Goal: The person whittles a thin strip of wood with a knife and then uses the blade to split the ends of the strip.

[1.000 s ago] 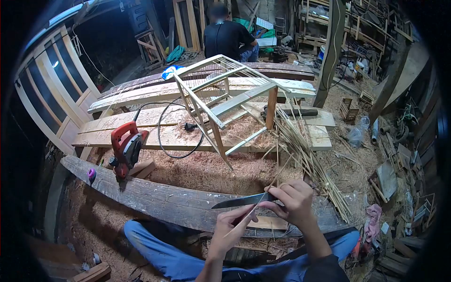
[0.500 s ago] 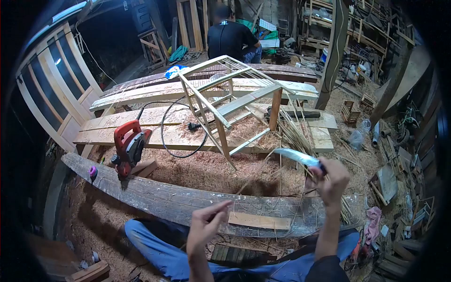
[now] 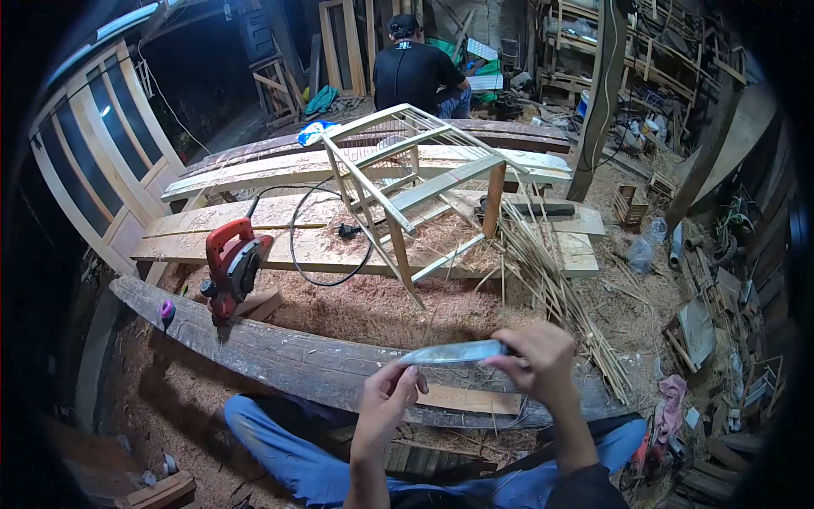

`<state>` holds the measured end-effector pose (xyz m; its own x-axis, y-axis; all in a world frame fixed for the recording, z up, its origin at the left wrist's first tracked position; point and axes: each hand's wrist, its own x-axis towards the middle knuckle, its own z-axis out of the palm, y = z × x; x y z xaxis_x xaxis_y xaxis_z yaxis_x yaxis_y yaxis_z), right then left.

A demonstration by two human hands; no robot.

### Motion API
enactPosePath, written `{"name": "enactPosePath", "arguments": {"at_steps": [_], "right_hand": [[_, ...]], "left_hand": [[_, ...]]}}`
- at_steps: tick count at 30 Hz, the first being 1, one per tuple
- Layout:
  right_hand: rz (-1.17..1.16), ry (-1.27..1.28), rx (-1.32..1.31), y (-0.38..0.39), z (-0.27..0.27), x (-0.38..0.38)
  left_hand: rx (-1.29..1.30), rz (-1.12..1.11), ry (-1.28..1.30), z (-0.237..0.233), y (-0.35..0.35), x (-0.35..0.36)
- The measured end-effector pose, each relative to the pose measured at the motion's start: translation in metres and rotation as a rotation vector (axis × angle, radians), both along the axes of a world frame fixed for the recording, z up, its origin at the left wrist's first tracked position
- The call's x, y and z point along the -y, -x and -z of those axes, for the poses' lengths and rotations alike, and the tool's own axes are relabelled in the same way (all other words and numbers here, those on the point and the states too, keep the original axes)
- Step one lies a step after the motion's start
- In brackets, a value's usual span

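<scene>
A knife [image 3: 454, 352] with a broad, shiny blade is gripped by its handle in my right hand [image 3: 543, 360]. The blade points left and lies nearly level above the near plank [image 3: 297, 356]. At its tip is my left hand [image 3: 388, 405], thumb and fingers pinched together; anything between them is too small to make out. Below the blade, a flat strip of wood [image 3: 471, 399] rests on the plank. Beyond my right hand, a loose bundle of thin sticks [image 3: 555, 284] leans down onto the plank's right end.
A red electric planer [image 3: 229, 267] stands at left near a small purple object [image 3: 167, 310]. A slatted wooden frame [image 3: 449, 181] stands on the farther boards [image 3: 186, 246], with a black cable [image 3: 292, 242] beside it. Another person [image 3: 415, 76] sits behind, facing away.
My right hand has brought the knife left and down, so its blade now meets my left fingers. The left hand has shifted slightly. Sticks at right now lie lower, across the plank.
</scene>
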<state>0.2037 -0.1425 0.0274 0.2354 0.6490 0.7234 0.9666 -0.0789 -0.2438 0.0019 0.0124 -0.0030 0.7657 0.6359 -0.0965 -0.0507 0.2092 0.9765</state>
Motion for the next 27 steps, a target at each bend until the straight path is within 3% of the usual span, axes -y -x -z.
{"name": "enactPosePath", "arguments": {"at_steps": [7,10,14,20,22,27], "right_hand": [[-0.144,0.135,-0.016,0.026,0.007,-0.012],[-0.168,0.126,-0.055,0.034,0.01,-0.015],[-0.238,0.129,-0.064,0.039,0.017,-0.017],[-0.274,0.039,-0.046,0.033,0.017,-0.017],[-0.214,0.036,-0.055,0.03,0.015,-0.014],[0.012,0.07,0.0,0.007,-0.002,0.0]], "left_hand": [[0.105,0.139,0.137,0.008,0.0,0.015],[0.205,0.176,0.07,0.003,0.001,0.022],[0.097,0.132,0.137,-0.007,-0.003,0.029],[0.037,0.172,-0.133,-0.003,-0.001,0.025],[0.148,0.16,-0.092,-0.004,0.0,0.029],[0.046,0.14,0.042,-0.01,-0.006,0.029]]}}
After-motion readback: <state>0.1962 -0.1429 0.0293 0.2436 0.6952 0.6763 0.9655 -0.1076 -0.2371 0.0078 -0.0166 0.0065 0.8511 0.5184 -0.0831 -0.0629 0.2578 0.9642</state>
